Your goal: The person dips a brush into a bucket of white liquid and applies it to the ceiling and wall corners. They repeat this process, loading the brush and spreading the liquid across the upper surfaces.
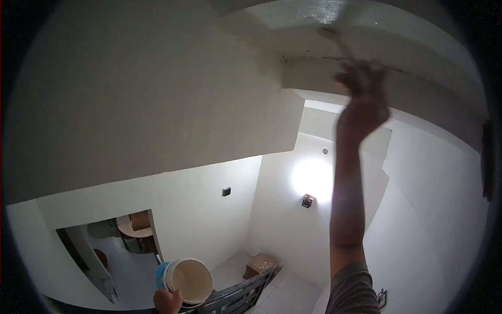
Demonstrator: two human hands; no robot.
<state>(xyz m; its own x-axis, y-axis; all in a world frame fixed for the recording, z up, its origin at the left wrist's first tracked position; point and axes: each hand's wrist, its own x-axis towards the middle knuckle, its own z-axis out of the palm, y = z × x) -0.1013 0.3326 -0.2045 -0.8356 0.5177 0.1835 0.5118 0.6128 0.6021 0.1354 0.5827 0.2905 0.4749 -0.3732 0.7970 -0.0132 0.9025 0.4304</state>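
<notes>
My right arm reaches high up, and my right hand (363, 86) is closed round the handle of a paintbrush (342, 47). Motion blurs the hand and the brush. The brush's dark head is close to the underside of the ceiling beam (418, 47), where a wet, shiny patch (327, 11) shows. Low in the view, my left hand (168, 302) grips the rim of a white paint bucket (163, 275) with a blue label. The bucket is tilted so its mouth faces me, and its inside is coated with cream-white paint (191, 280).
A dark metal railing (246, 293) runs just beyond the bucket. Below are a cardboard box (260, 265) on the floor and a doorway (115, 256) at left. A lit wall lamp (307, 200) and a dark switch (226, 191) are on the walls.
</notes>
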